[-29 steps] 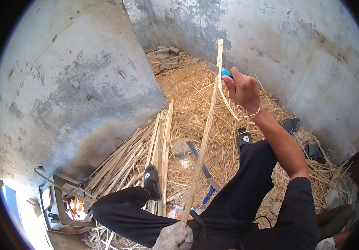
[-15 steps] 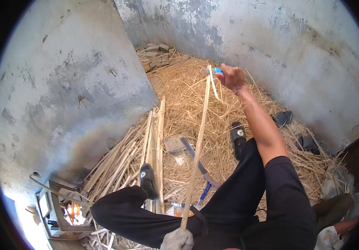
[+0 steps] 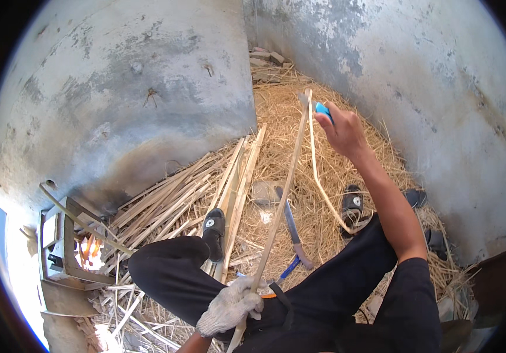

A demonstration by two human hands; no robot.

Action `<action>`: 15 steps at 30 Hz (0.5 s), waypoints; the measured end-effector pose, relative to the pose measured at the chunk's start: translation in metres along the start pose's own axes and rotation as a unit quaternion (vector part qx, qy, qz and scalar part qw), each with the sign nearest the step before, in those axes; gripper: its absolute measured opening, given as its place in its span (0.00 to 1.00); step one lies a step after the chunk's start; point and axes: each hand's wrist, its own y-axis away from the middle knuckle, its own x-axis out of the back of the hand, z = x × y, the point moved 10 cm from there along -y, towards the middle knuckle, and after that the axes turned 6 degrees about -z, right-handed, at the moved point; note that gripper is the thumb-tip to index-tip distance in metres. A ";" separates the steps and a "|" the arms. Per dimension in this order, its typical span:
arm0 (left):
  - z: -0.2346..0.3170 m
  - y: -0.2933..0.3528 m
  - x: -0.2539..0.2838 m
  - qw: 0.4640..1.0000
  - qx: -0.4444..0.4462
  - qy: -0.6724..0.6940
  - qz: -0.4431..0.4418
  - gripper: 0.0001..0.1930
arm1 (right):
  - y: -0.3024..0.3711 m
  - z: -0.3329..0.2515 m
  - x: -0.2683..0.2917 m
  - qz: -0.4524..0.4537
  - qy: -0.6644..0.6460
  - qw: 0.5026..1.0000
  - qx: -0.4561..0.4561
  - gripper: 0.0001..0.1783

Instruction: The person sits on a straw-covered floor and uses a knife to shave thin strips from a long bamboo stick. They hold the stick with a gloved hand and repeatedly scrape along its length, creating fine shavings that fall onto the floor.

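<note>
My left hand [image 3: 232, 307], in a pale knitted glove, is closed round the lower part of a long bamboo strip [image 3: 285, 194] that slants up and away over my lap. Out at its far end, my bare right hand [image 3: 344, 129] grips the blue handle of a knife [image 3: 323, 110]. The blade lies by the strip's tip. From that tip a thin peeled sliver [image 3: 313, 150] splits off and hangs down to the right, bending near my right foot. A long dark blade [image 3: 291, 220] lies on the shavings between my feet, next to a blue-handled tool [image 3: 290, 267].
Several split strips [image 3: 170, 200] lie piled at the left, with longer ones under my left foot. Shavings [image 3: 335, 176] cover the floor. Brick pieces [image 3: 269, 59] sit in the far corner between two grey walls. A wooden-framed box [image 3: 70, 235] stands at left.
The sliver at the strip's far end has grown much longer. My left glove now shows further up the strip. The whole view has shifted, moving the surroundings rightward.
</note>
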 end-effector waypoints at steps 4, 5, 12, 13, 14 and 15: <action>0.050 -0.015 -0.015 0.842 -0.311 -0.432 0.089 0.09 | 0.006 -0.027 0.016 0.050 0.122 0.990 0.042 0.32; 0.049 -0.019 -0.015 0.863 -0.269 -0.414 0.107 0.09 | 0.007 -0.028 0.021 0.066 0.154 0.985 0.041 0.32; 0.000 -0.045 -0.019 1.000 0.002 -0.021 0.007 0.19 | 0.035 -0.017 -0.043 -0.105 -0.694 0.666 -0.252 0.35; -0.009 -0.045 -0.018 0.999 0.033 0.008 -0.020 0.19 | 0.037 -0.028 -0.044 -0.103 -0.819 0.504 -0.256 0.36; -0.018 -0.045 -0.022 0.996 0.058 0.040 -0.049 0.19 | 0.028 0.010 -0.012 0.017 -0.812 0.537 -0.229 0.36; -0.031 -0.043 -0.028 0.991 0.087 0.074 -0.074 0.18 | 0.030 0.033 0.012 0.060 -0.785 0.576 -0.221 0.35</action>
